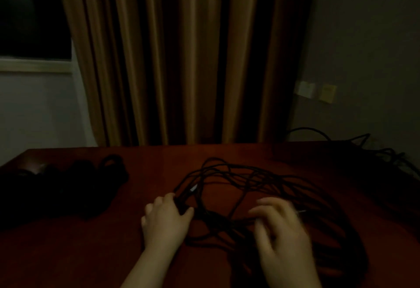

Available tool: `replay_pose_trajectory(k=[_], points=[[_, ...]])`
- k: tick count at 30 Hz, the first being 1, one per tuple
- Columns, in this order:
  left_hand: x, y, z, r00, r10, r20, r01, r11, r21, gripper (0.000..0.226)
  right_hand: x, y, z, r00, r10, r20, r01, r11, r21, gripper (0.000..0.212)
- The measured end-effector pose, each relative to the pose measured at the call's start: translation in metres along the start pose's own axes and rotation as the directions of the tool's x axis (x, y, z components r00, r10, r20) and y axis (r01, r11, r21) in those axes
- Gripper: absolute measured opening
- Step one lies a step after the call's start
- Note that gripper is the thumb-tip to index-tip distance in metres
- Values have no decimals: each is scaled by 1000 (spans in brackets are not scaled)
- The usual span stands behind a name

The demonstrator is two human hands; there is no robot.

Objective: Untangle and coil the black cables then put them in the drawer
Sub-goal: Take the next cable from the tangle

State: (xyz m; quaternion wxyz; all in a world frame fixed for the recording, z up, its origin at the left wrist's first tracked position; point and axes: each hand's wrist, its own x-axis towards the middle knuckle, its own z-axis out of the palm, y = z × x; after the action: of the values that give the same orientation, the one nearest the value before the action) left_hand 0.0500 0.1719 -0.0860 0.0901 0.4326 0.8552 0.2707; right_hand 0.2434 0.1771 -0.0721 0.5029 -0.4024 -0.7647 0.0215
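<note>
Early stage: black cables lie tangled mid-bench, left hand gripping a strand bunch, right hand blurred, fingers spread over them; coiling, drawer pending.

Place: dim home or hotel room
Evidence: long tan pleated curtains, dark window, reddish-brown wooden counter

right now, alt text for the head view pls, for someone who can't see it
Two bare hands work a loose tangle of black cables on a dark red table: the left hand grips strands, the blurred right hand hovers over them. Tan curtains hang behind.
</note>
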Motion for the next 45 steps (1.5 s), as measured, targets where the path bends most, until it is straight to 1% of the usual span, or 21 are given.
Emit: replay_pose_trajectory(k=[2, 4, 6, 10, 13, 14, 17, 19, 21, 24, 25, 27, 29, 31, 32, 34, 36, 38, 40, 42, 45], points=[[6, -5, 2, 998, 60, 22, -59, 997, -51, 44, -4, -22, 29, 968, -106, 227, 102, 994, 28, 17], [7, -10, -1, 995, 85, 52, -81, 995, -61, 39, -13, -33, 52, 881, -119, 458, 179, 980, -89, 22], [6, -16, -1, 992, 103, 78, -98, 994, -57, 40, -18, -29, 66, 860, -96, 502, 237, 945, -226, 32], [-9, -19, -4, 990, 127, 65, -127, 992, -9, 48, -12, -8, 63, 871, 13, 492, 153, 943, -297, 36], [-21, -16, -5, 983, 163, 80, -171, 979, 110, 53, -8, -4, 53, 867, -15, 498, 69, 994, -91, 8], [-23, -15, -5, 983, 165, 87, -173, 980, 100, 50, -9, -8, 50, 861, -64, 504, 39, 997, 59, 15], [-22, -17, -11, 984, 128, 124, -100, 973, -208, 23, -13, -15, 47, 839, -199, 506, -5, 928, 374, 17], [-21, -21, -18, 979, 79, 187, 29, 858, -512, 26, -12, -19, 48, 793, -265, 549, -8, 896, 444, 13], [-20, -24, -31, 964, 42, 264, 171, 660, -731, 31, -11, -22, 52, 782, -256, 568, -17, 903, 430, 17], [-17, -29, -49, 896, 41, 442, 432, 151, -889, 39, -7, -28, 56, 713, -201, 672, -60, 937, 344, 16], [-17, -30, -52, 894, 43, 447, 444, 65, -894, 40, -7, -29, 56, 693, -204, 691, -29, 950, 310, 15], [-20, -27, -54, 906, 38, 421, 420, 37, -907, 38, -11, -30, 60, 645, -151, 749, 9, 982, 191, 25], [-21, -26, -55, 921, 27, 387, 388, -6, -922, 34, -11, -33, 58, 738, -202, 644, 162, 979, 121, 54], [-15, -31, -65, 937, -19, 348, 345, -93, -934, 33, -6, -34, 50, 740, -179, 649, 196, 979, 46, 70], [-11, -37, -70, 955, -57, 292, 288, -69, -955, 33, -3, -36, 42, 737, -97, 669, 98, 995, 36, 77], [-8, -51, -78, 987, -96, 126, 143, 197, -970, 35, 5, -37, 31, 702, -66, 709, -12, 995, 104, 61], [-17, -56, -78, 1000, 29, -8, -22, 531, -847, 35, 13, -52, 21, 674, -74, 735, -40, 990, 136, 20], [-36, -50, -72, 977, 213, -9, -156, 686, -711, 35, 15, -69, 22, 656, -144, 741, -26, 977, 213, 30], [-53, -43, -72, 961, 275, 9, -209, 750, -628, 32, 14, -82, 18, 588, -134, 798, 34, 989, 141, 23], [-57, -43, -77, 965, 264, -2, -199, 725, -660, 29, 18, -87, 4, 546, -46, 836, 31, 999, 35, 15], [-67, -43, -80, 963, 270, 0, -204, 728, -655, 29, 19, -97, -9, 470, -73, 880, 26, 997, 69, 19]])
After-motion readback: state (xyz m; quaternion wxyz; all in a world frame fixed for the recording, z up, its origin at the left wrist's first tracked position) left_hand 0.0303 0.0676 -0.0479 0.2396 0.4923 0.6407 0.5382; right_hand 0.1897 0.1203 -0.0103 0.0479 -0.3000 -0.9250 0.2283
